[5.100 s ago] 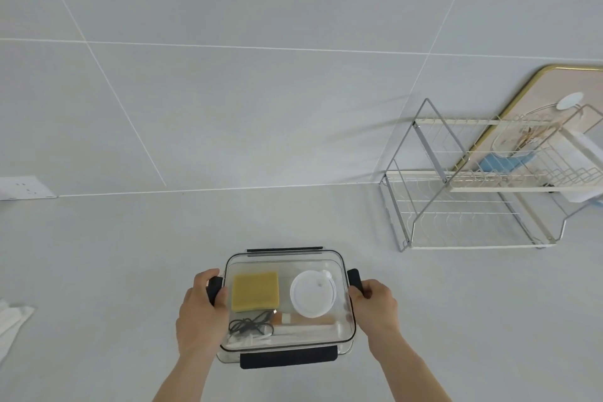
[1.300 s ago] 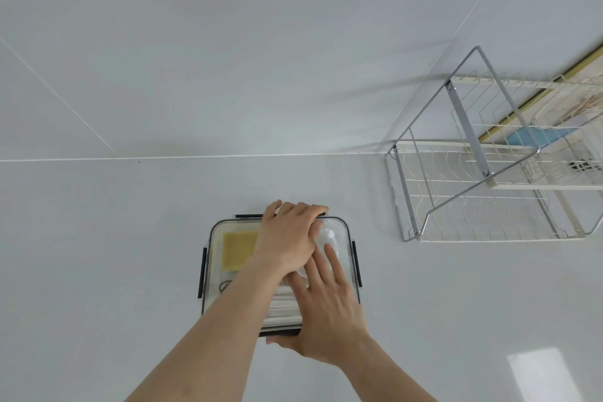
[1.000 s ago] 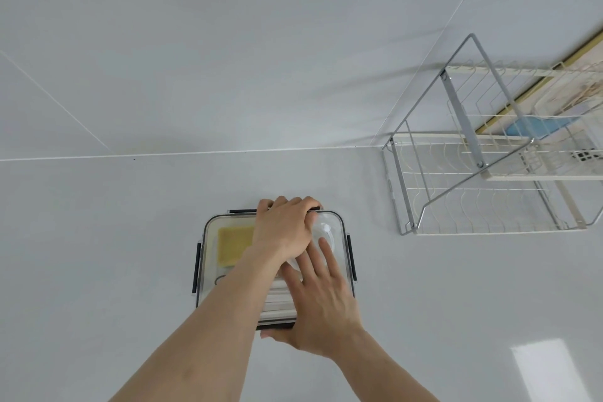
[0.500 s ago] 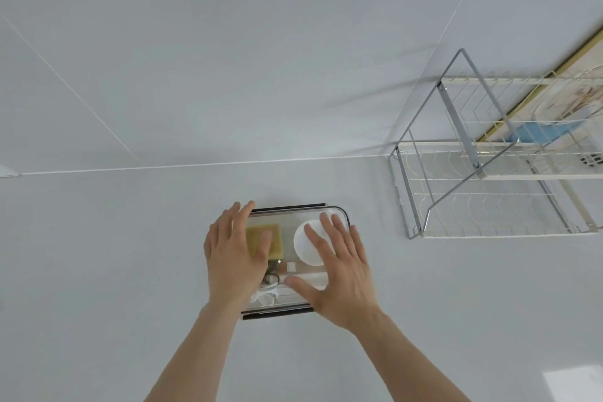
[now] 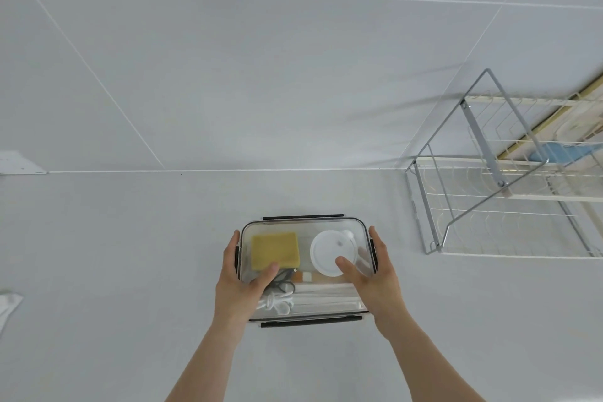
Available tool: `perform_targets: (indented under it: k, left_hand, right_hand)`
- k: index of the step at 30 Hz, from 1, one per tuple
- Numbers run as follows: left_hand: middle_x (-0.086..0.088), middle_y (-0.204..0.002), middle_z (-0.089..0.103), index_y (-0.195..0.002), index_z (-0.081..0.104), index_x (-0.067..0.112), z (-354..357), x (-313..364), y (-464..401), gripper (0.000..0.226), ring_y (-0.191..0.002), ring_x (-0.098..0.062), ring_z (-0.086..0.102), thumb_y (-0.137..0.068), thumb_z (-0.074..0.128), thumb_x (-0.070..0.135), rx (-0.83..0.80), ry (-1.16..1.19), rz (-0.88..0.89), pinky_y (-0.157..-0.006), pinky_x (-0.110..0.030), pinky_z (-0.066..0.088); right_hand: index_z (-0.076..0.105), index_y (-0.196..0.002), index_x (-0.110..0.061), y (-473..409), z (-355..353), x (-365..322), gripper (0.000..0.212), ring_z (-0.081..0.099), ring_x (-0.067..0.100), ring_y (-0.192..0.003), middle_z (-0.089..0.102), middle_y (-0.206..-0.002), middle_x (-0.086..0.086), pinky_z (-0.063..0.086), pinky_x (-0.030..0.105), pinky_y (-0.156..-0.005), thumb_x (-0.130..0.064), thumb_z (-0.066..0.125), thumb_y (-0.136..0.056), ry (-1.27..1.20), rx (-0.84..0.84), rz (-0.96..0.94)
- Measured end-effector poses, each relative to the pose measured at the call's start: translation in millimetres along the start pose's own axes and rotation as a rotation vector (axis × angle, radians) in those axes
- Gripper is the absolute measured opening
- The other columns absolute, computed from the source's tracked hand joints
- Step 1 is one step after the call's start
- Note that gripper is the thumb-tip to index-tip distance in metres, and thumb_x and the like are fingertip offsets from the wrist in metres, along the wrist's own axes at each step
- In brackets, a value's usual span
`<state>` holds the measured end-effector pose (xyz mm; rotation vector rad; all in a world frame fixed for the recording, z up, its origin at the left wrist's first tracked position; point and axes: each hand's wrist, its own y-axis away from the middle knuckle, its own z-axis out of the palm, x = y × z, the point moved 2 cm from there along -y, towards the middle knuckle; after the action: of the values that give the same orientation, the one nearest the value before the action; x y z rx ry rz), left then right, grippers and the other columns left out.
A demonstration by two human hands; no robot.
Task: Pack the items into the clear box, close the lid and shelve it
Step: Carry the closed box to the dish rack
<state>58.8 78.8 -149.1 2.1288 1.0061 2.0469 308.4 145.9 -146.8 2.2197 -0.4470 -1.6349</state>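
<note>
The clear box (image 5: 303,226) sits on the white counter in front of me with its clear lid on and black clips along its edges. Through the lid I see a yellow sponge (image 5: 274,250), a round white lid-like item (image 5: 330,253), a dark coiled cable (image 5: 283,278), a white cord (image 5: 275,303) and a pale stick-like item (image 5: 323,277). My left hand (image 5: 239,284) grips the box's left side, thumb on the lid. My right hand (image 5: 372,276) grips the right side the same way.
A two-tier wire rack (image 5: 502,206) stands on the counter to the right, against the tiled wall. A blue item (image 5: 561,151) shows behind its upper tier. A white cloth (image 5: 8,305) lies at the far left edge. A white wall socket (image 5: 18,162) is at the left.
Both hands lay flat on top of the lid a second ago. They have slid outward and now hold the box by its left and right sides.
</note>
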Motion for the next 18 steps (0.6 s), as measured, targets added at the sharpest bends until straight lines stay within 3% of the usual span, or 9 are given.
perform_targets:
  k: [8, 11, 14, 18]
  left_hand:
    - [0.024, -0.136, 0.052, -0.137, 0.035, 0.057, -21.8, 23.7, -0.3, 0.092, -0.123, -0.001, 0.051, -0.066, 0.089, 0.039, 0.032, -0.012, 0.056, -0.108, -0.04, 0.042]
    - [0.03, -0.13, 0.051, -0.136, 0.035, 0.059, -27.2, 27.7, -3.7, 0.092, -0.12, 0.006, 0.048, -0.064, 0.089, 0.041, 0.039, -0.023, 0.061, -0.107, -0.035, 0.041]
    - [0.035, -0.127, 0.049, -0.134, 0.034, 0.062, -31.4, 28.1, -7.6, 0.092, -0.114, 0.017, 0.045, -0.064, 0.09, 0.042, 0.039, -0.008, 0.05, -0.104, -0.032, 0.041]
    - [0.031, -0.131, 0.052, -0.132, 0.038, 0.062, -38.4, 22.8, -14.6, 0.088, -0.118, 0.01, 0.049, -0.064, 0.09, 0.04, 0.07, -0.003, 0.029, -0.099, -0.029, 0.045]
  right_hand:
    - [0.037, -0.138, -0.058, 8.6, 17.7, -22.8, 0.085, 0.047, 0.012, -0.135, 0.052, -0.143, -0.015, 0.042, 0.043, -0.11, -0.041, 0.087, -0.072, -0.067, -0.03, -0.014]
    - [0.037, -0.137, -0.06, 10.8, 23.4, -28.2, 0.085, 0.051, 0.015, -0.133, 0.052, -0.144, -0.011, 0.042, 0.047, -0.112, -0.041, 0.087, -0.072, -0.091, -0.042, -0.004]
    - [0.037, -0.135, -0.063, 7.8, 28.6, -35.3, 0.084, 0.052, 0.016, -0.132, 0.052, -0.144, -0.011, 0.042, 0.043, -0.109, -0.041, 0.088, -0.071, -0.098, -0.057, 0.001]
    - [0.038, -0.135, -0.063, 2.5, 37.1, -38.2, 0.084, 0.052, 0.012, -0.131, 0.052, -0.144, -0.011, 0.042, 0.038, -0.1, -0.039, 0.088, -0.072, -0.105, -0.075, 0.009]
